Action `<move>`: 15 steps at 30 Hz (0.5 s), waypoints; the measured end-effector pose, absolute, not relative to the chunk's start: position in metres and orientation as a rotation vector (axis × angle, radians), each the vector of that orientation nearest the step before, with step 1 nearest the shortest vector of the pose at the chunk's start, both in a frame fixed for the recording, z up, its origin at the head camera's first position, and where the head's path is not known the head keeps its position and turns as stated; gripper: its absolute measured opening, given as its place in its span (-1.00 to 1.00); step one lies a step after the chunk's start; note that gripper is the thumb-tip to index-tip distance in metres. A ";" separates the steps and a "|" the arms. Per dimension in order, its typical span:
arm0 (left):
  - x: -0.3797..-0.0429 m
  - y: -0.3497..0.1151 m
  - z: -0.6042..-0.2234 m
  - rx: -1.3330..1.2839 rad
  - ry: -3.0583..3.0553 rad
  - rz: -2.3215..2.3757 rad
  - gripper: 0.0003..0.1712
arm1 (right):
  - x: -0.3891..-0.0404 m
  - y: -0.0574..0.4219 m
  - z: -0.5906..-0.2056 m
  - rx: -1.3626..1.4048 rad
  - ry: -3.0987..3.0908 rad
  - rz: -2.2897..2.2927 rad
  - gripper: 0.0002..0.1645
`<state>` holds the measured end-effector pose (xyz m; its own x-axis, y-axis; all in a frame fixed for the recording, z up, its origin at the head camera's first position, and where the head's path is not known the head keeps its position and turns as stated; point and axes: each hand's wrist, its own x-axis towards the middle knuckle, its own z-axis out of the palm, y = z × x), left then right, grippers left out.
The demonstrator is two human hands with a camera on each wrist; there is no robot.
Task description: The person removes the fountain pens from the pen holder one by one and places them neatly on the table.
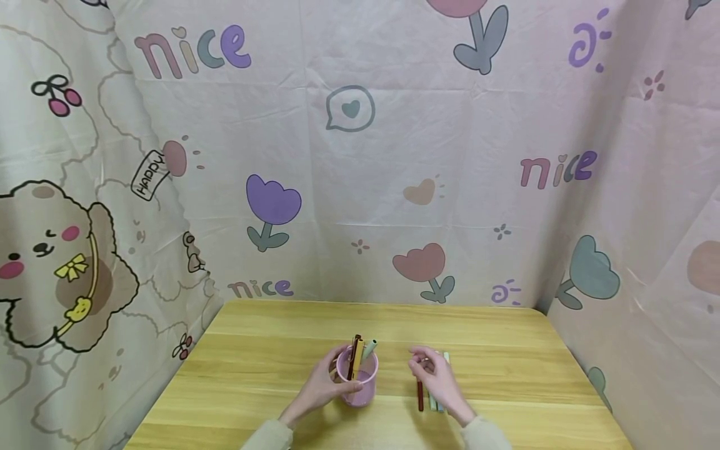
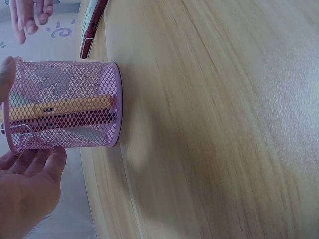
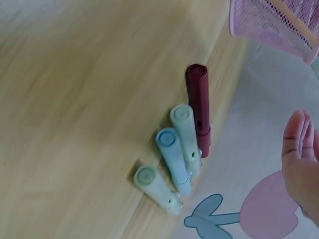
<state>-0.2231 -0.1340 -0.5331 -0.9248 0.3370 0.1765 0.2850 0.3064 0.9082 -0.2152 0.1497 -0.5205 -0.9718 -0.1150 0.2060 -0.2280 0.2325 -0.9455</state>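
- Mesh cup [image 2: 65, 85]: finished in pink, diamond-patterned.
- Loose pens [image 3: 198, 99]: coloured dark red, pale blue, pale green.
- Pens in cup [image 1: 358, 359]: coloured yellow-orange, dark red, pale green.
- Tabletop [image 1: 253, 340]: grained yellow.
- Backdrop [image 1: 382, 162]: printed with pastel tulips.

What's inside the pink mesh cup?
Inside the cup are at least a yellow pen, a dark red pen and a pale green pen. The left hand covers part of the cup's side and the pens overlap, so anything behind them can't be made out.
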 end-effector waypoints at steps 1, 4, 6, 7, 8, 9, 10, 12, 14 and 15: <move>-0.223 -0.134 -0.533 0.592 2.499 1.723 0.08 | -0.215 0.148 -0.520 0.362 -2.394 1.861 -0.59; -0.223 -0.133 -0.533 0.590 2.509 1.716 0.10 | -0.216 0.144 -0.520 0.438 -2.397 1.874 -0.56; -0.223 -0.133 -0.533 0.597 2.517 1.713 0.10 | -0.217 0.141 -0.520 0.471 -2.398 1.892 -0.53; -0.223 -0.133 -0.533 0.606 2.523 1.709 0.10 | -0.217 0.139 -0.519 0.475 -2.402 1.896 -0.52; -0.223 -0.133 -0.533 0.607 2.524 1.708 0.10 | -0.218 0.137 -0.519 0.490 -2.402 1.896 -0.52; -0.222 -0.133 -0.533 0.608 2.529 1.705 0.10 | -0.219 0.135 -0.519 0.495 -2.403 1.897 -0.51; -0.222 -0.133 -0.533 0.606 2.527 1.704 0.10 | -0.220 0.133 -0.519 0.496 -2.407 1.900 -0.51; -0.222 -0.133 -0.533 0.603 2.524 1.708 0.11 | -0.223 0.129 -0.519 0.517 -2.412 1.883 -0.50; -0.222 -0.133 -0.532 0.589 2.522 1.707 0.12 | -0.225 0.125 -0.518 0.538 -2.421 1.869 -0.50; -0.222 -0.133 -0.532 0.587 2.522 1.705 0.13 | -0.226 0.123 -0.518 0.540 -2.429 1.866 -0.50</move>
